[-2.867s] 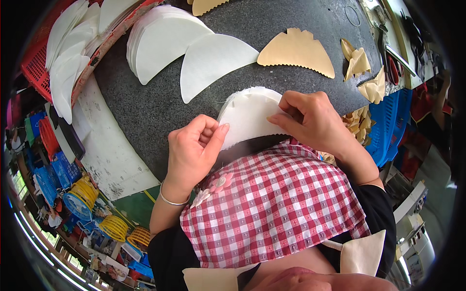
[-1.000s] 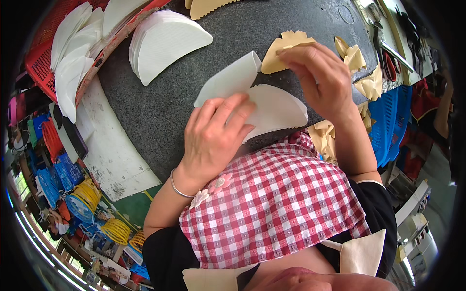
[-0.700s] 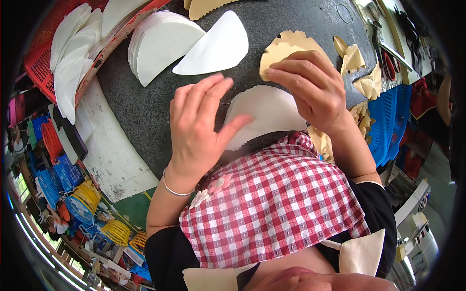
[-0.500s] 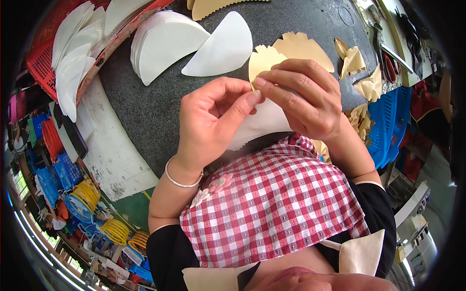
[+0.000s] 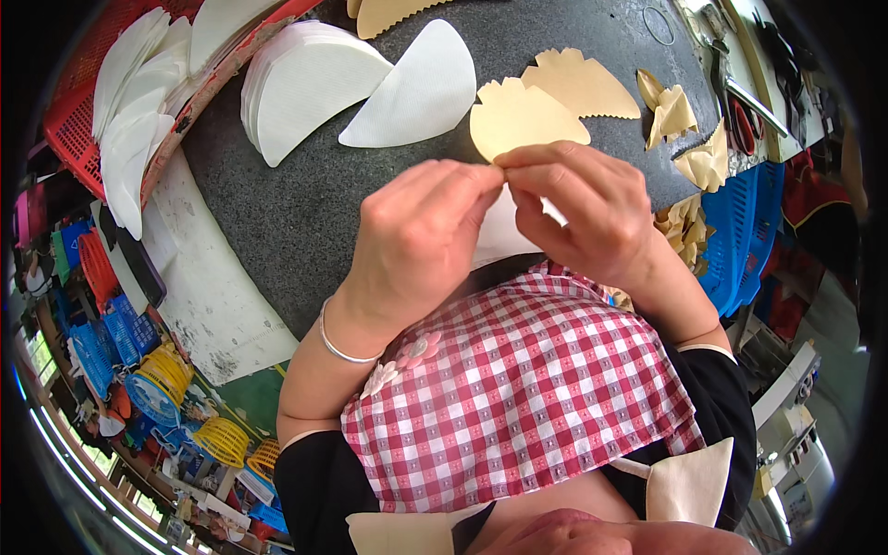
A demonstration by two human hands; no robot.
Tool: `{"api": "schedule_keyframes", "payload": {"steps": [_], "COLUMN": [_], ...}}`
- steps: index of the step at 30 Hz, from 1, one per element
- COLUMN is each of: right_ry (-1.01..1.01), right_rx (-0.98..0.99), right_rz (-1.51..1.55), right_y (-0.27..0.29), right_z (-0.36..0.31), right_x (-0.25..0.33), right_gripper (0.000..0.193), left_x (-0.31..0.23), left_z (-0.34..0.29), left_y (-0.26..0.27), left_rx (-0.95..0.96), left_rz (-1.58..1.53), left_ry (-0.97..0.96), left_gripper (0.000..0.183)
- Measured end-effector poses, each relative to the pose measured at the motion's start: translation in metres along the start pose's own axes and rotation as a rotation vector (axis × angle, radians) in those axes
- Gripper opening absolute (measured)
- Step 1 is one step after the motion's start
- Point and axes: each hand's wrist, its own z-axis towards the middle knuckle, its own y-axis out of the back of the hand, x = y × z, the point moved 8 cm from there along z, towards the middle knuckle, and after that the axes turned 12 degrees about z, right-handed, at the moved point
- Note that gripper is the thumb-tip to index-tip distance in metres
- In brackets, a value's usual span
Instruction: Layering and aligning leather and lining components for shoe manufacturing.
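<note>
My left hand (image 5: 421, 231) and my right hand (image 5: 587, 208) meet fingertip to fingertip, both closed in a pinch. They grip the near edge of a tan fabric piece (image 5: 523, 120) with a rounded left end and a notched far edge; my fingers cover its near side. Beneath my hands a white sheet piece (image 5: 504, 227) partly shows. Just beyond, another tan piece (image 5: 583, 83) with zigzag edges lies on the dark stone slab (image 5: 268, 222). To the left rest a single white half-moon piece (image 5: 416, 92) and a thick stack of white pieces (image 5: 314, 88).
A red basket (image 5: 69, 129) at the far left holds more white pieces. Crumpled tan scraps (image 5: 671, 116) lie on the right, near scissors (image 5: 742, 129) and a blue basket (image 5: 740, 240). A black phone-like object (image 5: 141, 264) sits by the left edge.
My hands have drawn closer and slightly nearer to me, the left one turning its back upward. More of the tan piece now shows beyond my fingers.
</note>
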Motion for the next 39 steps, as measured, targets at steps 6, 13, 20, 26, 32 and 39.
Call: {"api": "schedule_keyframes", "payload": {"steps": [6,13,20,26,32,39], "right_ry": [-0.265,-0.608,-0.257,-0.644,-0.742,-0.738], "right_rx": [-0.035,-0.405,-0.224,-0.613,-0.690,-0.212], "right_rz": [0.369,1.227,0.423,1.531,1.546,-0.364], "right_y": [0.013,0.011,0.019,0.016,0.030,0.125], "right_z": [0.003,-0.024,0.004,-0.026,-0.042,-0.058], "right_x": [-0.018,-0.050,-0.007,-0.071,-0.100,-0.082], "right_gripper": [0.012,0.015,0.015,0.029,0.037,0.025], "left_x": [0.017,0.027,0.012,0.029,0.039,0.052], "left_z": [-0.003,-0.004,0.002,-0.013,-0.022,-0.020], "left_y": [-0.011,-0.021,-0.014,-0.026,-0.032,0.014], "left_rx": [0.008,-0.032,-0.023,0.083,0.046,-0.268], "left_rz": [-0.530,-1.006,-0.852,-1.729,-2.284,-1.699], "left_ry": [0.244,0.412,0.298,0.346,0.055,0.308], "left_gripper": [0.012,0.028,0.016,0.018,0.042,0.035]}}
